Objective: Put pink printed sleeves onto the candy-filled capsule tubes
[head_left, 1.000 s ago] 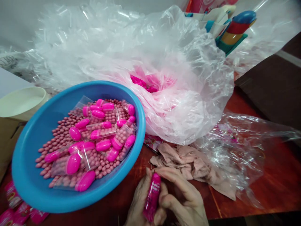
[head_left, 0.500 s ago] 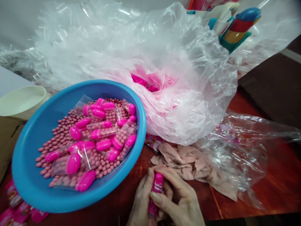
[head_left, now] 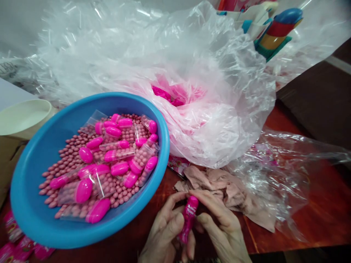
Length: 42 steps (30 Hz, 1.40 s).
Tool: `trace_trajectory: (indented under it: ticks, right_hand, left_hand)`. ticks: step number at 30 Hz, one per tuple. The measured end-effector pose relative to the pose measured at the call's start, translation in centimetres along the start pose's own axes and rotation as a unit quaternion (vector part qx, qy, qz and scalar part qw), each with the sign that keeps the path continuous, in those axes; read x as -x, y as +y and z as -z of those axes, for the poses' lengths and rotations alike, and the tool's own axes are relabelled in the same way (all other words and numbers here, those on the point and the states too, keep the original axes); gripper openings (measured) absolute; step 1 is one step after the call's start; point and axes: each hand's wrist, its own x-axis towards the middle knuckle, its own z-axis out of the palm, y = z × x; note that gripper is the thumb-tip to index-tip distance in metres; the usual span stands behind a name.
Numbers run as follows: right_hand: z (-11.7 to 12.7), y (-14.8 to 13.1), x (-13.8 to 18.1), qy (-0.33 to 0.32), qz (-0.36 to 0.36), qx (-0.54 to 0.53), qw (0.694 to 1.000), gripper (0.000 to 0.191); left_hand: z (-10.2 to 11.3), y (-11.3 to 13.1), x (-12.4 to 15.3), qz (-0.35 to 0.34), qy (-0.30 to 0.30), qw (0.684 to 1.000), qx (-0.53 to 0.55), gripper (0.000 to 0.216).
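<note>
A small bright-pink tube with white lettering on its wrapper (head_left: 188, 221) is between my two hands, low in the middle of the view. My left hand (head_left: 163, 233) is closed on it, thumb along its left side. My right hand (head_left: 223, 230) curls round the other side, its forefinger at the rounded top and its thumb close to the tube's right edge. The lower fingers of both hands are partly hidden. To the left, a blue basin (head_left: 161, 175) holds loose dusky-pink balls (head_left: 74, 149) and several clear, pink-capped capsules (head_left: 119, 168) filled with such balls.
Behind the basin, a large clear plastic bag (head_left: 216, 128) has pink pieces showing in its mouth. A crumpled beige cloth (head_left: 227, 186) and clear film (head_left: 274, 179) lie on the red tabletop (head_left: 326, 219). Pink wrapped items (head_left: 24, 248) sit lower left, below a cream bowl (head_left: 24, 117).
The pink tube has tilted rightward at its top. My right thumb has come off its front to the right side, and my left thumb now lies against it.
</note>
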Motion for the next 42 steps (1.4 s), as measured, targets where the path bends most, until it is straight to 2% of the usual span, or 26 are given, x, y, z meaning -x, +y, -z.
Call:
trace_trajectory:
  ticks: [2, 6, 8, 11, 13, 17, 20, 22, 25, 29, 33, 37, 42]
  right_hand:
    - [0.4, -0.1, -0.5, -0.022, 0.011, 0.000, 1.000, 0.028]
    - [0.5, -0.6, -0.9, -0.044, -0.025, -0.034, 0.998, 0.021]
    - [0.5, -0.6, -0.9, -0.059, -0.074, -0.088, 0.992, 0.018]
    - [0.5, -0.6, -0.5, -0.077, -0.169, -0.200, 0.962, 0.015]
    - [0.6, -0.5, -0.3, -0.080, -0.199, -0.225, 0.951, 0.012]
    - [0.5, -0.6, 0.1, -0.049, -0.138, -0.147, 0.978, 0.008]
    - [0.3, -0.6, 0.3, -0.017, -0.104, -0.094, 0.990, 0.011]
    - [0.2, -0.5, 0.5, -0.015, -0.076, -0.060, 0.995, 0.015]
    - [0.2, -0.1, 0.8, -0.020, -0.009, -0.020, 1.000, 0.025]
    - [0.4, 0.4, 0.7, 0.013, 0.033, -0.014, 0.999, 0.022]
    - [0.5, 0.2, 0.4, 0.012, 0.033, -0.046, 0.998, 0.018]
    - [0.7, -0.7, 0.4, -0.025, 0.051, -0.057, 0.997, 0.015]
    - [0.5, -0.8, 0.6, -0.038, 0.040, -0.115, 0.992, 0.015]
  left_hand:
    - [0.4, 0.2, -0.1, 0.009, -0.014, 1.000, -0.008, 0.046]
    - [0.6, 0.2, -0.3, 0.020, -0.031, 0.999, -0.007, 0.045]
    - [0.6, 0.1, -0.4, 0.013, -0.040, 0.999, 0.002, 0.046]
    - [0.5, 0.1, -0.6, 0.005, -0.044, 0.999, 0.024, 0.053]
    - [0.5, 0.1, -0.7, 0.009, -0.054, 0.998, 0.032, 0.056]
    - [0.6, -0.7, -1.0, 0.031, -0.114, 0.992, 0.052, 0.050]
    - [0.5, -1.6, -1.3, 0.006, -0.157, 0.981, 0.110, 0.045]
    - [0.4, -1.7, -1.4, 0.010, -0.146, 0.982, 0.118, 0.045]
    - [0.2, -1.3, -1.2, 0.039, -0.083, 0.993, 0.079, 0.050]
    - [-0.2, -0.5, -0.8, -0.001, -0.043, 0.996, 0.074, 0.047]
    - [-0.7, -0.1, -0.5, -0.019, -0.042, 0.997, 0.061, 0.045]
    - [-0.8, -0.2, -0.2, -0.026, -0.052, 0.997, 0.057, 0.045]
    - [-0.7, -0.2, 0.0, 0.006, -0.081, 0.991, 0.104, 0.049]
